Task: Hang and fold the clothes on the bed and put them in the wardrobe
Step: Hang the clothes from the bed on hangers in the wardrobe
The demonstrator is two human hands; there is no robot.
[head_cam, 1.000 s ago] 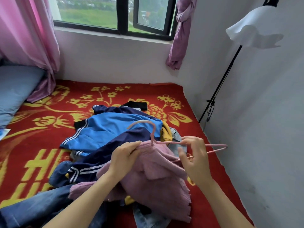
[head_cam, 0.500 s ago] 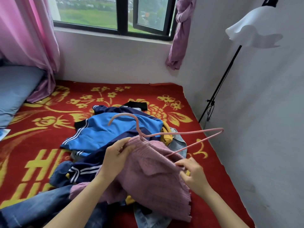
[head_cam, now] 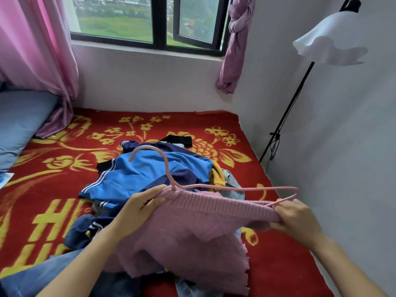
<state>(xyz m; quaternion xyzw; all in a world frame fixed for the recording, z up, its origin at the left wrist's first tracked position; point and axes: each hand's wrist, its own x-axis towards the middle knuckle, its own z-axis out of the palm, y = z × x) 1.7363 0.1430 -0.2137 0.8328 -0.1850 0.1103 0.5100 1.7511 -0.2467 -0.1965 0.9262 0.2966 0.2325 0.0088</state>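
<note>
Nearest: pink knit sweater point(head_cam: 192, 232) held up over clothes pile, ribbed edge stretched between hands, lower part draping onto pile. Left hand point(head_cam: 139, 209) grips ribbed edge at base of hanger hook. Right hand point(head_cam: 297, 219), well apart, pinches other end of edge beside hanger's right corner. Pink wire hanger point(head_cam: 147, 147) partly inside sweater, hook pointing away. Jeans point(head_cam: 32, 277) at near left. Behind: blue track jacket point(head_cam: 139, 174) and yellow garment point(head_cam: 217, 176) heaped on red floral blanket point(head_cam: 64, 168). Far: blue pillow point(head_cam: 19, 125), pink curtain point(head_cam: 36, 50), window point(head_cam: 150, 22), white lamp shade point(head_cam: 330, 46).
</note>
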